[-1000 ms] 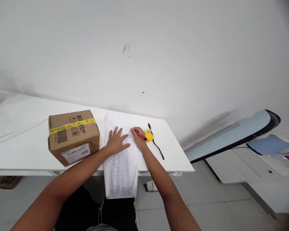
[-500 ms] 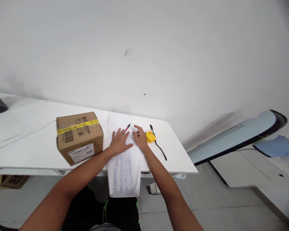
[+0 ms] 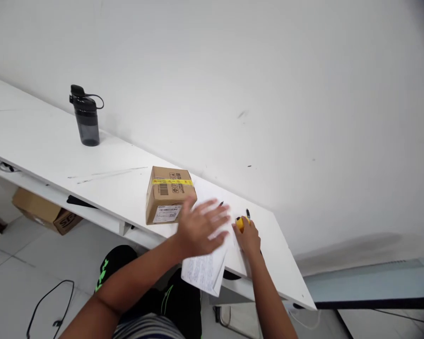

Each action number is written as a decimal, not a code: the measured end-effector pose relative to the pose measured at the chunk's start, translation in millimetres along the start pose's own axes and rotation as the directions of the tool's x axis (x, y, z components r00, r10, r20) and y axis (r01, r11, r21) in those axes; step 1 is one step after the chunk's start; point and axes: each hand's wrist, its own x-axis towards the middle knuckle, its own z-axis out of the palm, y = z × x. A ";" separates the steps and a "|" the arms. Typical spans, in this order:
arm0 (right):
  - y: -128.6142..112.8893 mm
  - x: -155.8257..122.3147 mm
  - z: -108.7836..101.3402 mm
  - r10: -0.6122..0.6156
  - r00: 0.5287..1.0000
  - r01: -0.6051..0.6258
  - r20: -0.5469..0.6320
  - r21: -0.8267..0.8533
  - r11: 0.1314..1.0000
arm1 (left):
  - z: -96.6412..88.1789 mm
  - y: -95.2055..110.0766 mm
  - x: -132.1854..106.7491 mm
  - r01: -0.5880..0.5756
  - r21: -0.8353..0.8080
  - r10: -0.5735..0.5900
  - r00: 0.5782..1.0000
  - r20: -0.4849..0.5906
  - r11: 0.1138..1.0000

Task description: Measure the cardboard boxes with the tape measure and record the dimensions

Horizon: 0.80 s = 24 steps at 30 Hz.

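My left hand (image 3: pixel 203 227) is raised over the written paper sheets (image 3: pixel 202 272), blurred by motion, its fingers spread and nothing in it. The sheets lie on the white table and hang over its front edge. My right hand (image 3: pixel 249 239) is wrapped round the yellow tape measure (image 3: pixel 240 224), which rests on the table right of the paper. Just beyond my right fingers shows the tip of a black pen (image 3: pixel 248 213). Another pen (image 3: pixel 221 204) lies on the paper, mostly hidden behind my left fingers. A taped cardboard box (image 3: pixel 169 195) stands left of the sheets.
A dark water bottle (image 3: pixel 86 117) stands farther left on the long white table (image 3: pixel 120 162), which runs along the wall. Below the table another cardboard box (image 3: pixel 45 209) sits at the left. A pale panel with a dark edge (image 3: pixel 367 285) is at the right.
The view has swung left, bringing the whole bottle into sight. My left hand has lifted off the paper. My right hand has moved from the paper onto the tape measure and closed round it.
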 end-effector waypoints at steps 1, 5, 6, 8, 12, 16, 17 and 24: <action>-1.5 2.8 -3.1 0.002 1.000 -0.002 0.017 0.035 0.999 | -19.6 -2.3 -0.7 0.171 0.045 -0.165 0.978 -0.128 0.984; -35.0 22.7 -36.1 0.141 0.990 -0.122 -0.015 0.416 0.901 | -77.1 -43.0 -4.8 0.731 -0.098 -0.719 0.623 -0.308 0.675; -52.3 26.3 -49.2 0.161 0.985 -0.102 -0.063 0.540 0.836 | -83.7 -55.1 -5.6 0.769 -0.194 -0.789 0.566 -0.239 0.610; -96.1 28.8 -78.7 0.080 0.969 0.096 -0.235 0.651 0.753 | -88.8 -74.5 -6.1 0.780 -0.390 -0.857 0.514 -0.048 0.490; -193.1 26.3 -133.4 -0.181 0.957 0.289 -0.227 0.818 0.498 | -85.2 -90.3 -1.6 0.737 -0.594 -0.851 0.500 0.158 0.323; -260.5 23.8 -151.2 -0.345 0.938 0.147 0.030 0.867 0.475 | -83.1 -93.3 6.9 0.732 -0.643 -0.788 0.525 0.324 0.223; -271.0 21.8 -149.2 -0.362 0.930 0.149 0.054 0.848 0.509 | -82.5 -93.9 8.5 0.733 -0.648 -0.772 0.528 0.353 0.206; -294.3 -1.6 -120.3 -0.559 0.826 0.487 -0.071 0.590 0.644 | -78.6 -95.1 9.4 0.715 -0.657 -0.736 0.575 0.357 0.240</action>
